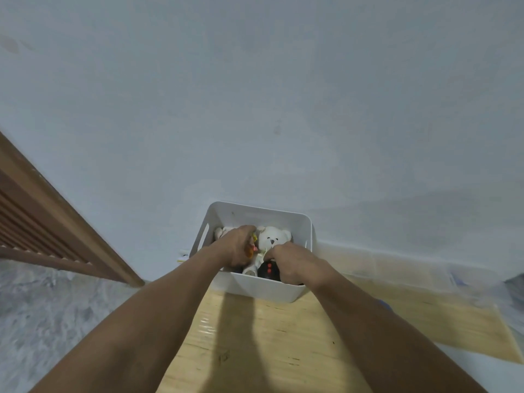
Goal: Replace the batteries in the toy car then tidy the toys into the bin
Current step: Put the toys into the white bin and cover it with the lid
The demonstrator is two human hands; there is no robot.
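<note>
Reaching into the white plastic bin, both hands are down among the soft toys, which reads as the tidying half of the job rather than the battery change. The bin sits at the far end of the wooden counter, pushed up against the pale wall, probably so that it stays put while things are pressed into it.

The left hand is curled around a small yellow-and-orange toy beside the white teddy bear; the fingers wrap it, though what the toy is cannot be told from here. The right hand has its fingers curled down over a black plush with red buttons, seemingly gripping or tucking it against the near wall of the bin. The bear lies face up between the two hands, likely wedged there to leave room on either side. Another pale plush shows at the left, near the handle slot.

No toy car can be made out; it may be buried in the bin or out of view.

A brown wooden frame runs along the left, over grey marbled floor.
</note>
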